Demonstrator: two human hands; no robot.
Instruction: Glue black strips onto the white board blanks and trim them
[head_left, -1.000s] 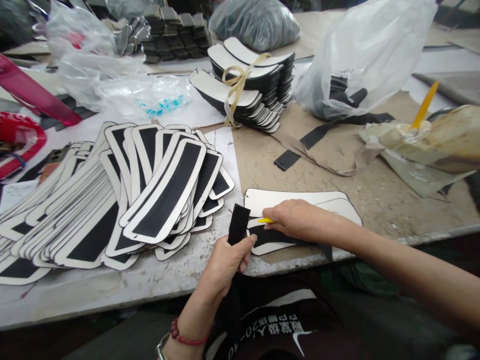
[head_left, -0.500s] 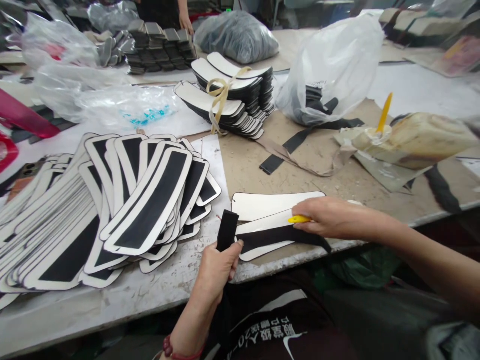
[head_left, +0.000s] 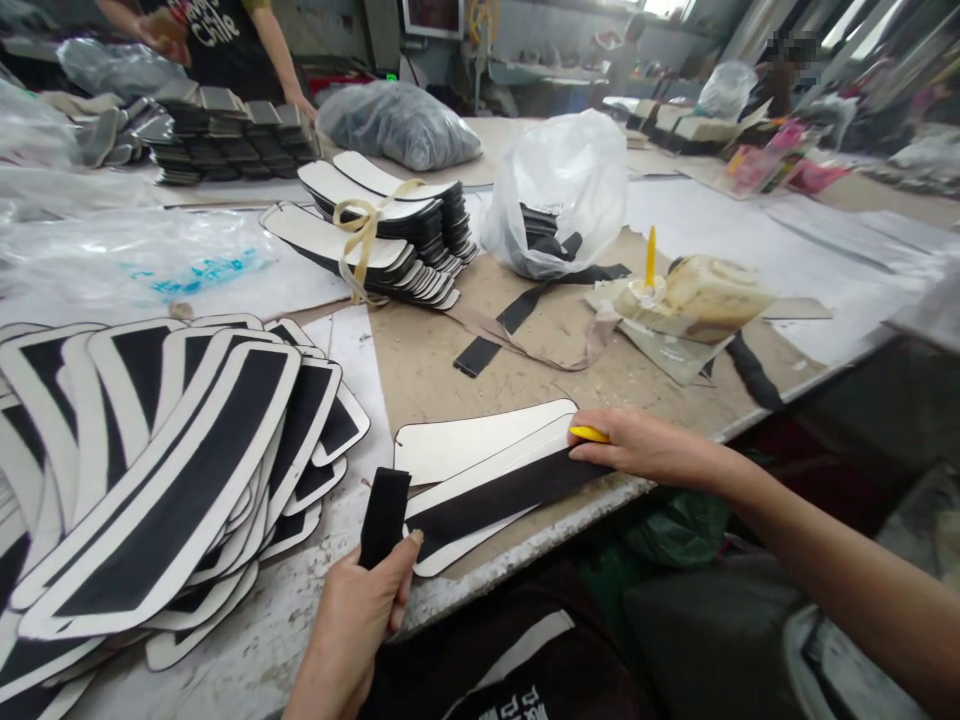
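Observation:
My left hand (head_left: 356, 610) is closed around a small stack of black strips (head_left: 385, 515). Its thumb presses at the left end of a long black strip (head_left: 480, 505) that runs across a white curved panel (head_left: 469, 552). My right hand (head_left: 634, 445) is closed with a yellow-handled tool (head_left: 589, 434) in it, most of which the fingers hide. Its fingertips also touch the right end of the long strip. Behind, partly overlapped, lies another white panel (head_left: 480, 440).
Many white panels with black strips (head_left: 180, 490) spread at left. A tied panel bundle (head_left: 360, 235), a clear bag (head_left: 570, 190) and a glue-stained container (head_left: 712, 290) with a yellow stick (head_left: 651, 258) stand behind. A person (head_left: 232, 50) stands across the table.
The view has swung to the right, so everything sits further left. The long black strip has straightened along the panel, and my right hand is now at its right end.

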